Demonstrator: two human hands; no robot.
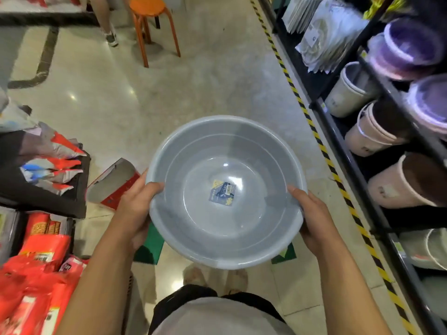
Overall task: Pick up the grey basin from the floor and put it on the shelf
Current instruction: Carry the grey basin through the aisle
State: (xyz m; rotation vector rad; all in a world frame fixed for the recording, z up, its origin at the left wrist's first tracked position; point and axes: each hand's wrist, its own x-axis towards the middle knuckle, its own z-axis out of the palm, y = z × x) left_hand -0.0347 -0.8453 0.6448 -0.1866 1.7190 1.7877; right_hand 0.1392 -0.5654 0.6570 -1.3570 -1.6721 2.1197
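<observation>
The grey basin (193, 153) is round and empty, with a small blue label stuck in its bottom. It is held off the floor in front of me, its open side facing up. My left hand (136, 206) grips its left rim, thumb over the edge. My right hand (314, 216) grips the right rim the same way. The black shelf (338, 131) runs along the right side of the aisle, apart from the basin.
The shelf holds pale buckets (367, 134), purple basins (411, 47) and packaged goods. A yellow-black hazard strip (321, 143) marks the floor beside it. Red packages (36, 262) and a red box (113, 184) sit on the left. An orange stool (152, 25) and a person's leg stand farther down the aisle.
</observation>
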